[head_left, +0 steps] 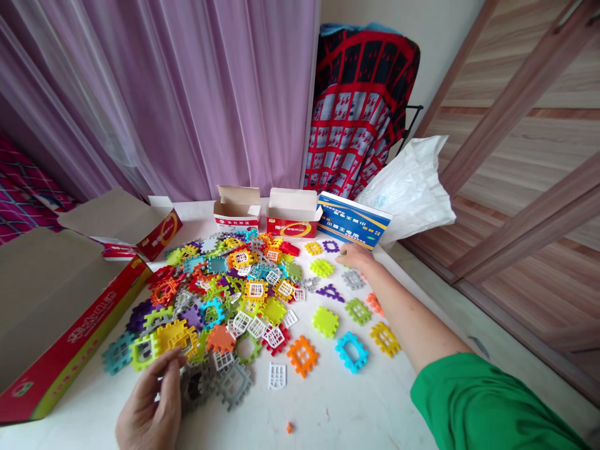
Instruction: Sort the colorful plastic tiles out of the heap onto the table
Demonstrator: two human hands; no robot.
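A big heap of coloured plastic interlocking tiles (220, 300) lies on the white table (337, 406), with loose tiles spread to its right. My left hand (150, 403) is at the heap's near edge, fingers curled around a grey tile (194, 384). My right hand (359, 256), on a green-sleeved arm, reaches far across and lies palm down on tiles near the blue box (354, 220); its fingers are mostly hidden.
A large open red carton (51, 312) stands at the left. Behind the heap are an open red box (140, 228), two small open boxes (262, 212), the blue box and a white plastic bag (410, 187). Purple curtains hang behind. The table's right edge drops to the floor.
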